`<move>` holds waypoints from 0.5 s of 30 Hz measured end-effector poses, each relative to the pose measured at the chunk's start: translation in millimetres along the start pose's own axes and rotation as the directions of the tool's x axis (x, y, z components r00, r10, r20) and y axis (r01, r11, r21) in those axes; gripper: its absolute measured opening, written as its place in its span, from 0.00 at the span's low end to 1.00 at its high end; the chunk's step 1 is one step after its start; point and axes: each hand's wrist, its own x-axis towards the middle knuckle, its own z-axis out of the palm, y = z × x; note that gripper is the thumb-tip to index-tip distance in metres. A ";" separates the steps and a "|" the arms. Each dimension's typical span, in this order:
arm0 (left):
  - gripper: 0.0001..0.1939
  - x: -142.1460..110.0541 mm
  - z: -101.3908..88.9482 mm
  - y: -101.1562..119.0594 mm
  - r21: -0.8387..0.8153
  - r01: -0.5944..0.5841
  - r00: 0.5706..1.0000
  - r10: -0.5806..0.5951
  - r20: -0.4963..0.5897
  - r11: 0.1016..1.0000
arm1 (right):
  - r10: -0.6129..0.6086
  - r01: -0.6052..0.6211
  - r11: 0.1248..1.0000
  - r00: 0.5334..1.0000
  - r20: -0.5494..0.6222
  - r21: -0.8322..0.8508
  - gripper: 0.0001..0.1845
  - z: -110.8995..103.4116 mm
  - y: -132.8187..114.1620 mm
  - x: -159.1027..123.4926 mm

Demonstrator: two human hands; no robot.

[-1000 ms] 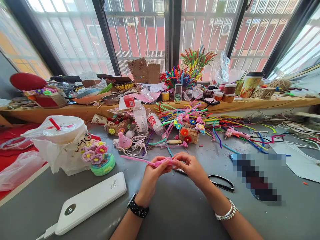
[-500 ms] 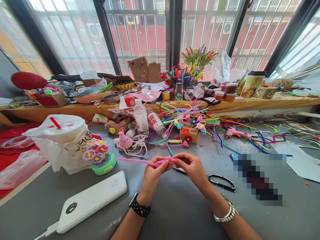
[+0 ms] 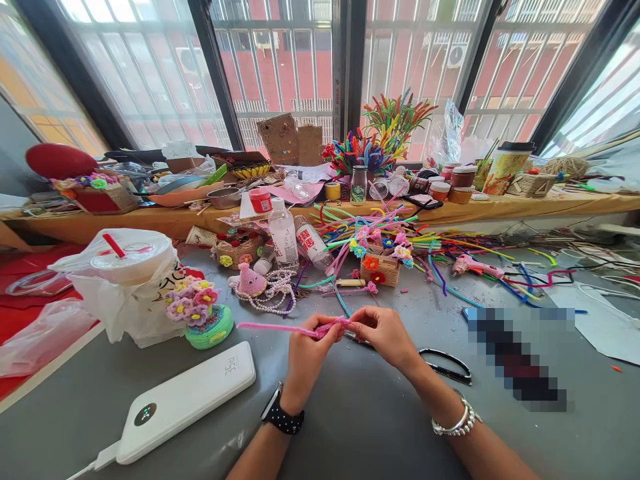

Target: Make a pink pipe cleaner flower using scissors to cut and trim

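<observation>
A pink pipe cleaner (image 3: 273,327) is pinched between both hands above the grey table, its straight end sticking out to the left. My left hand (image 3: 313,357) grips the bent or twisted part between thumb and fingers. Close against it, the fingertips of my right hand (image 3: 385,337) pinch the other end. The exact shape of the worked part is partly covered by the fingers. Under and beside my right hand lie scissors (image 3: 447,367) with black handles, their blades mostly hidden.
A white power bank (image 3: 187,403) with a cable lies at left, near a green-based flower ornament (image 3: 210,327) and a bagged drink cup (image 3: 133,260). Pipe cleaners (image 3: 360,227), plastic bottles (image 3: 283,233) and a pink glue gun (image 3: 477,267) lie behind. A blurred dark object (image 3: 520,360) is at right.
Both hands keep their pinch on the pink pipe cleaner. The left wrist has turned slightly, and the whole view has shifted a little.
</observation>
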 end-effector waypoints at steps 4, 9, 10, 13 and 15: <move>0.10 0.6 -2.2 1.5 0.062 -0.029 0.999 0.030 -0.012 0.998 | -0.096 0.099 0.977 0.995 0.026 -0.188 0.08 -11.7 1.1 -5.8; 0.11 2.6 -2.7 0.5 -0.199 0.048 0.999 -0.050 -0.007 0.979 | 0.054 -0.013 0.797 0.997 0.050 -0.603 0.08 -58.1 16.6 -41.4; 0.11 2.9 -2.4 0.6 -0.240 0.060 0.998 -0.063 -0.004 0.969 | 0.106 -0.019 0.738 0.990 0.089 -0.674 0.09 -68.0 19.6 -50.2; 0.11 3.5 -1.7 1.8 -0.312 0.090 0.996 -0.094 0.002 0.946 | 0.200 0.005 0.649 0.964 0.177 -0.761 0.22 -87.6 23.6 -71.9; 0.12 3.9 -1.8 2.9 -0.337 0.106 0.994 -0.112 0.001 0.936 | 0.259 -0.034 0.620 0.952 0.163 -0.784 0.28 -90.4 22.2 -80.0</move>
